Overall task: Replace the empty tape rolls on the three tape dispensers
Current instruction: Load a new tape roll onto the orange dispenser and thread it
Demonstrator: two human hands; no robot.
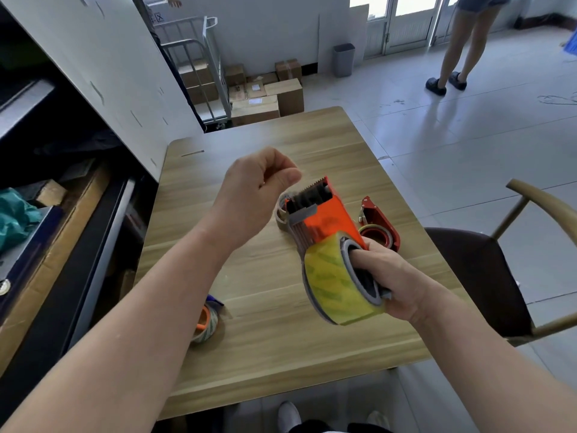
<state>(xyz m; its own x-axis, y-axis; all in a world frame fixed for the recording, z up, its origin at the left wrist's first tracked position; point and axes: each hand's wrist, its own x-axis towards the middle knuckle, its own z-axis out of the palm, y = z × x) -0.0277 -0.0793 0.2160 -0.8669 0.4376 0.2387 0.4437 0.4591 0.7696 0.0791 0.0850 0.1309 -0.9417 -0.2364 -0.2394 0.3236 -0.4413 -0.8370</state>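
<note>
Forearms reached over the desk (281, 354). The right hand (393, 276) kept a closed grip on the orange dispenser (324, 214), lifted above the desk, with a full yellow tape roll (331, 282) seated on it. The left hand (253, 195) hovered by the cutter with curled fingers; whether its grip pinched clear tape could not be told. The red dispenser (379, 223) and a third dispenser (206, 320) lay on the desk, each carrying a roll, so probably only threading remained.
</note>
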